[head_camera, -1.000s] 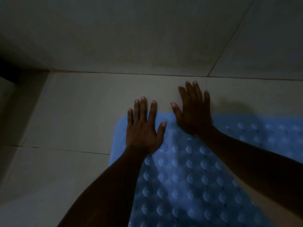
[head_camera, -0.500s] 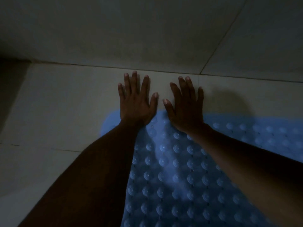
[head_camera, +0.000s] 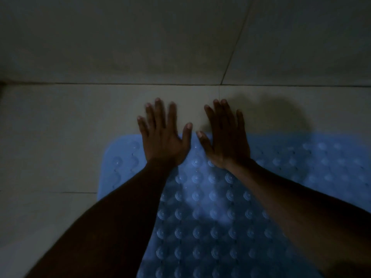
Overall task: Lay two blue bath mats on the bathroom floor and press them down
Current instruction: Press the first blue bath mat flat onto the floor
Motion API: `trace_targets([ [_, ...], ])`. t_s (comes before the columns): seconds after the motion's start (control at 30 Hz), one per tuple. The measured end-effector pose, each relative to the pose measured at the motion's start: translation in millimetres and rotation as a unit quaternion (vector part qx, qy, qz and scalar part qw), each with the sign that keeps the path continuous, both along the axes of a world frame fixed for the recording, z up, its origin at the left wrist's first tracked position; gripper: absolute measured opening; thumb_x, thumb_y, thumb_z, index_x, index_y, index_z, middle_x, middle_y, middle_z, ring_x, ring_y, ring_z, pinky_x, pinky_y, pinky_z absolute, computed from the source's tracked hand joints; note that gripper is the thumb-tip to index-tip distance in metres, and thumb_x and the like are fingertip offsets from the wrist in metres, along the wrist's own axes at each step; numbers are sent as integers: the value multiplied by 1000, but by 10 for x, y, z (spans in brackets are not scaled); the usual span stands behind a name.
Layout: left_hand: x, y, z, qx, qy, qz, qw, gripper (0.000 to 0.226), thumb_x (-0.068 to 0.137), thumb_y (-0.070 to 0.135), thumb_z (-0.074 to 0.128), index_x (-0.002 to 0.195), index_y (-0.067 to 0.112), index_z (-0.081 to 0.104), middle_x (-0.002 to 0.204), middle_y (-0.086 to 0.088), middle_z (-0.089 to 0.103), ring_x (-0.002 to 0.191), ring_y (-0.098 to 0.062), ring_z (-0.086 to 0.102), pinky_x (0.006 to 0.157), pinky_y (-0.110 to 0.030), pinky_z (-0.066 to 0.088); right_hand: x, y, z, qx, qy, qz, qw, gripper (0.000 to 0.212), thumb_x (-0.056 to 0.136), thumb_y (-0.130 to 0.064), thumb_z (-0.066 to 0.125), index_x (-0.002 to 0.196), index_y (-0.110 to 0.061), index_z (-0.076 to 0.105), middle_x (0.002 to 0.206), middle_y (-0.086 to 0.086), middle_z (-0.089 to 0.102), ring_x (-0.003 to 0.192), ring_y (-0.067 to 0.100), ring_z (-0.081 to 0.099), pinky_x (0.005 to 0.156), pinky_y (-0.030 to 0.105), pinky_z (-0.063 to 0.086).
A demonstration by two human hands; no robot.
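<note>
A blue bath mat (head_camera: 204,213) with rows of round suction cups lies flat on the pale tiled floor, filling the lower middle and right of the view. My left hand (head_camera: 163,137) lies flat with fingers spread on the mat's far edge, the fingertips reaching past it onto the tile. My right hand (head_camera: 225,137) lies flat beside it in the same way, palm on the mat and fingers over the tile. Both forearms cross the mat from below. Only one mat is in view.
The tiled wall (head_camera: 180,37) rises just beyond the fingertips, meeting the floor (head_camera: 60,127) along a dark grout line. Bare floor tile lies left of the mat. The room is dim.
My left hand slid forward to the mat's far edge beside the right hand. The view then shifted so more of the mat's left corner shows.
</note>
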State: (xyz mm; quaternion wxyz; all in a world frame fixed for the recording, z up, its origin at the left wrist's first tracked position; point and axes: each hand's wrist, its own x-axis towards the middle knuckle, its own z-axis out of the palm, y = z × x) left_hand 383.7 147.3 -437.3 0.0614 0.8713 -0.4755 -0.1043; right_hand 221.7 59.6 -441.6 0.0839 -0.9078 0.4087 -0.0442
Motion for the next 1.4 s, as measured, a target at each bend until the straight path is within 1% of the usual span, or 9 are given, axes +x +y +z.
trace_targets([
  [0.17,47,-18,0,9,3,-7,1000,83,98,75,7,163,29,-17,168,-11,-31,155,-35,-29,124,-64,-9,-85,-236,188,-20,-62,-52,997,70,103,-60,17,161,-21,22,170,7,14,159,25,4,125,59,4],
  [0.33,24,-26,10,-19,2,-21,1000,80,101,69,10,164,26,-14,170,-12,-26,157,-34,-24,125,-60,-10,-550,-371,89,-9,51,-8,999,80,98,-71,4,164,-25,2,172,6,-6,158,26,-8,124,64,2],
  [0.47,-315,159,79,-79,18,-65,995,80,103,59,8,166,10,-1,172,-14,-15,160,-28,-14,129,-52,-5,-547,-389,8,6,36,-17,999,84,96,-72,14,164,-24,3,172,6,-6,158,25,-8,124,63,1],
  [0.57,-797,419,25,-40,37,-154,987,82,104,62,13,165,7,8,173,-13,-5,161,-25,-7,130,-49,3,-579,-380,-10,-1,-2,-2,1000,81,99,-68,22,164,-22,10,172,7,1,159,25,-3,124,63,2],
  [0.67,-861,463,-69,-25,6,-177,984,79,105,57,25,164,5,17,174,-11,6,161,-22,0,130,-49,11,-604,-358,-2,-16,-30,-7,999,76,101,-61,27,164,-20,15,172,7,7,159,25,0,124,62,1],
  [0.8,-787,443,-79,-22,-6,-182,983,79,104,56,28,165,8,16,174,-8,7,161,-21,0,131,-46,7,-870,-356,77,-32,-35,-51,998,71,103,-58,24,163,-19,20,171,6,11,159,26,4,125,59,-3],
  [0.97,-800,441,-83,-13,-23,-180,983,80,104,58,24,165,7,15,174,-10,6,161,-22,1,130,-47,7,-1215,-344,-18,-6,76,-60,995,82,98,-69,9,164,-21,7,172,8,2,159,28,-2,124,63,0],
  [1.2,-1206,259,-16,-46,18,-207,977,82,103,58,27,164,4,17,173,-13,8,161,-25,1,131,-45,5,-1231,-314,-7,-6,23,-55,998,79,100,-64,26,164,-20,12,172,8,5,159,27,0,124,62,1],
  [1.4,-1202,248,-49,-19,-4,-209,978,82,102,59,25,166,9,11,174,-9,5,161,-20,-2,130,-47,8,-1442,-299,120,-20,10,-98,995,71,104,-56,22,164,-18,14,172,5,7,159,26,1,125,60,-2],
])
